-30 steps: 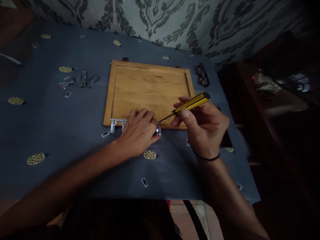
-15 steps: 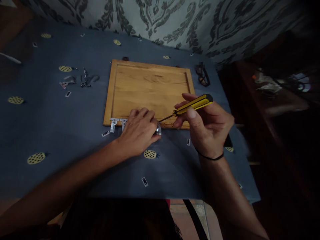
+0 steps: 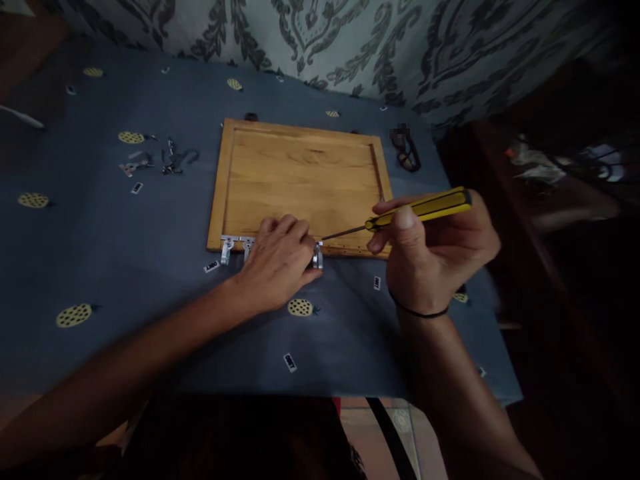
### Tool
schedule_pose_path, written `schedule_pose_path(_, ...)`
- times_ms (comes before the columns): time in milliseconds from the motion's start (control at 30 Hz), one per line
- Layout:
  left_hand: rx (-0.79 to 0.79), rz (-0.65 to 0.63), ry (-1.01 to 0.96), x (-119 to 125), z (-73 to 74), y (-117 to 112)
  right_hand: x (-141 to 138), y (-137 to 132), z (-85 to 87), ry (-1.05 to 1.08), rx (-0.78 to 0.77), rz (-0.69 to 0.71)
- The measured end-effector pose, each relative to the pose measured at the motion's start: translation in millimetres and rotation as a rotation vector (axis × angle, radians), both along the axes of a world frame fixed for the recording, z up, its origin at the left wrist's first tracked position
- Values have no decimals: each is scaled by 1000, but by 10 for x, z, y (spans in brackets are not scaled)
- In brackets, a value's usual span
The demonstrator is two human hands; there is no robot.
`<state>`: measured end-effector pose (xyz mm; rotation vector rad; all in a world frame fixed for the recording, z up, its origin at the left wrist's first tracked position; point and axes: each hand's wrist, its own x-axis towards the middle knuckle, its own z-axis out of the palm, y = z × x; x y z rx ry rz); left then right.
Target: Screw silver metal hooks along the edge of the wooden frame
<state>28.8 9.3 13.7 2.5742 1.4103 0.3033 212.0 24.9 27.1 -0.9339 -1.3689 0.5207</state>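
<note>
A framed wooden board (image 3: 300, 173) lies flat on the cloth. Along its near edge runs a silver metal hook rail (image 3: 238, 239); hooks show on both sides of my left hand (image 3: 280, 260), which covers the middle. That hand is closed over the rail and the board's edge, its thumb low by the right-hand hook (image 3: 318, 257). In my right hand (image 3: 430, 247) is a screwdriver (image 3: 420, 209) with a yellow and black handle, gripped between thumb and fingers. Its shaft slants left, the tip at the rail's right end; whether it touches a screw I cannot tell.
Left of the board lie several small metal pieces (image 3: 173, 159) on the blue pineapple-print tablecloth (image 3: 150, 267). Dark-framed glasses (image 3: 406, 150) rest beyond the board's right corner. A patterned curtain (image 3: 310, 40) hangs behind, and a dark shelf (image 3: 540, 200) holding clutter stands at right.
My right hand has moved right, and the screwdriver leans flatter with its tip slightly farther right. My left hand and the board stay in place.
</note>
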Motion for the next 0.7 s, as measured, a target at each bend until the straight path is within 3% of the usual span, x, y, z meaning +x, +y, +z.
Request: schedule_pose_path(700,-12,-5,18,12,33,5,-1,31,-39,17,-53,126)
